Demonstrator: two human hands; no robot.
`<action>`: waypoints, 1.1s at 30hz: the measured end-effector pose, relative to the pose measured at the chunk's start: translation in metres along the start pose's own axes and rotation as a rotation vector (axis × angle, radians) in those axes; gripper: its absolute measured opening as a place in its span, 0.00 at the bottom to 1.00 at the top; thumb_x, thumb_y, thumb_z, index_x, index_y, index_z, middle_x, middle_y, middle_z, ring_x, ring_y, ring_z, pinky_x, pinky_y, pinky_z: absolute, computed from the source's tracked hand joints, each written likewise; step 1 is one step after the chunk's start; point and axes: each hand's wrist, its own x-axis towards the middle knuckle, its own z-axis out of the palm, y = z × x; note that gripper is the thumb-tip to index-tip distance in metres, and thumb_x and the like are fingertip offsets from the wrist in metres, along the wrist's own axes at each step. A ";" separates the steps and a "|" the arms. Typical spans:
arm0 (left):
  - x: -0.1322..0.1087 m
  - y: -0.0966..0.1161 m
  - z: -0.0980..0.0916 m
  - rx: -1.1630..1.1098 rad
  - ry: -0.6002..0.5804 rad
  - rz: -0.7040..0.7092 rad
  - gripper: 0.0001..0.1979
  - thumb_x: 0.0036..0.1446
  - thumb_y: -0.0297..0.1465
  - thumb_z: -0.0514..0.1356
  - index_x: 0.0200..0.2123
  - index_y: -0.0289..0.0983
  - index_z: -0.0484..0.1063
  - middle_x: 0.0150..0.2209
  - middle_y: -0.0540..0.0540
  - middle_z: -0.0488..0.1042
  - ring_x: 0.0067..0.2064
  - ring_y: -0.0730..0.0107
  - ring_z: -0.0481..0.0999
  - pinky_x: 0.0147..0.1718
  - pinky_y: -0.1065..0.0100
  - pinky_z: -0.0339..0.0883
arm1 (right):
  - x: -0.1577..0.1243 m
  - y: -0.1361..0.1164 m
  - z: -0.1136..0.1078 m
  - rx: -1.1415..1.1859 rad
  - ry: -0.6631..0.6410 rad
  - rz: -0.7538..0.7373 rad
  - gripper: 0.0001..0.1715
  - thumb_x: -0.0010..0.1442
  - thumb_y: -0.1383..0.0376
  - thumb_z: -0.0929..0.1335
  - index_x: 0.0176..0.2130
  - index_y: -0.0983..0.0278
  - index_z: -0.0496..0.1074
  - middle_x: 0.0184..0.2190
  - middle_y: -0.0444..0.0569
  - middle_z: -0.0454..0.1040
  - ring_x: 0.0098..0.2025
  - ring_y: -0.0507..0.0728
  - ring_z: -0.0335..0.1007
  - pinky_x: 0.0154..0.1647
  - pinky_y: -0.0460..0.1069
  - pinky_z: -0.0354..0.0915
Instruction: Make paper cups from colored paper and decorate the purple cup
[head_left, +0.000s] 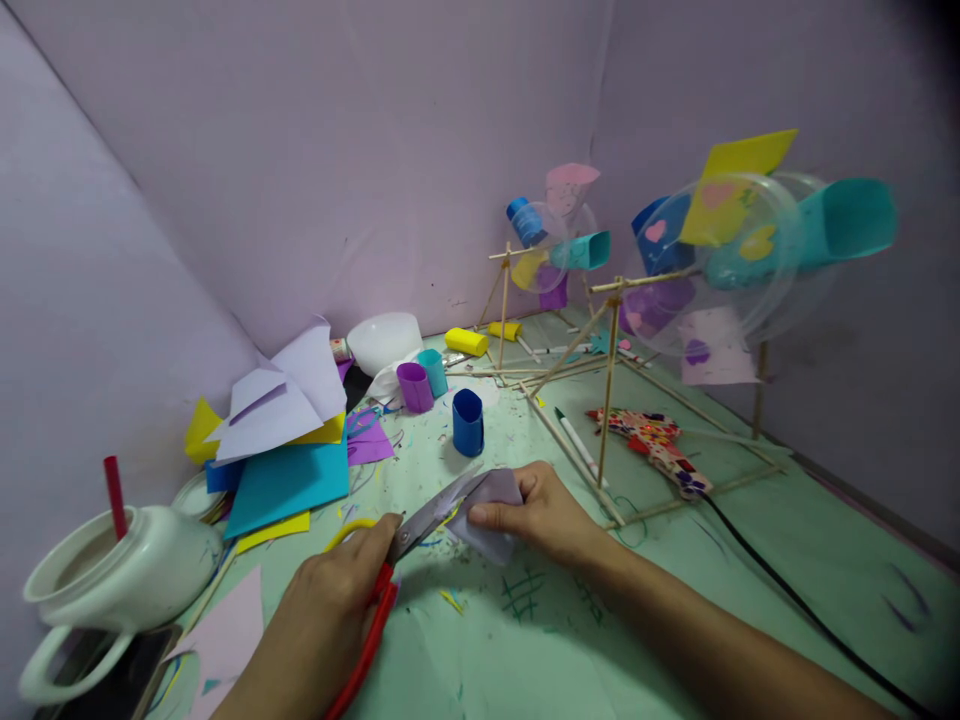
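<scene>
My left hand (330, 585) is closed round the handles of a pair of scissors (420, 528) with red and yellow grips. Their blades point up and right, against a small pale lilac sheet (491, 535). Between thumb and fingers, my right hand (551, 510) pinches that sheet at its right side. Whether the blades have cut into it I cannot tell. Just beyond the sheet stands a dark blue rolled tube (468, 424). Behind it to the left are a purple tube (415, 388) and a teal tube (433, 373). Small yellow scraps (451, 601) lie below the blades.
On the right, a stick frame (611, 390) bears a clear plastic wheel with coloured cups; a similar frame (504, 305) stands behind. A flower-patterned glue gun (660, 445) trails a black cord (787, 590). Coloured sheets (292, 485) and a white pot (150, 560) occupy the left.
</scene>
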 end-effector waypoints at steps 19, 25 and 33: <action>0.009 0.013 0.006 -0.066 -0.107 -0.006 0.23 0.57 0.26 0.46 0.55 0.35 0.63 0.47 0.36 0.72 0.49 0.56 0.70 0.48 0.56 0.65 | -0.003 -0.001 0.011 -0.067 -0.048 -0.038 0.06 0.41 0.66 0.72 0.19 0.67 0.75 0.15 0.39 0.61 0.21 0.47 0.53 0.22 0.44 0.52; 0.010 0.017 0.001 -0.010 -0.143 -0.032 0.22 0.57 0.27 0.45 0.54 0.36 0.64 0.44 0.37 0.74 0.46 0.57 0.72 0.46 0.58 0.66 | -0.003 0.000 0.010 -0.103 -0.044 -0.037 0.05 0.41 0.66 0.72 0.21 0.68 0.76 0.16 0.40 0.64 0.21 0.48 0.55 0.22 0.44 0.53; 0.007 0.015 0.001 -0.001 -0.130 -0.014 0.21 0.58 0.28 0.46 0.54 0.38 0.64 0.44 0.38 0.75 0.45 0.58 0.74 0.44 0.61 0.68 | -0.003 0.002 0.010 -0.092 -0.023 0.008 0.07 0.39 0.65 0.72 0.19 0.68 0.74 0.15 0.40 0.62 0.20 0.47 0.53 0.21 0.43 0.51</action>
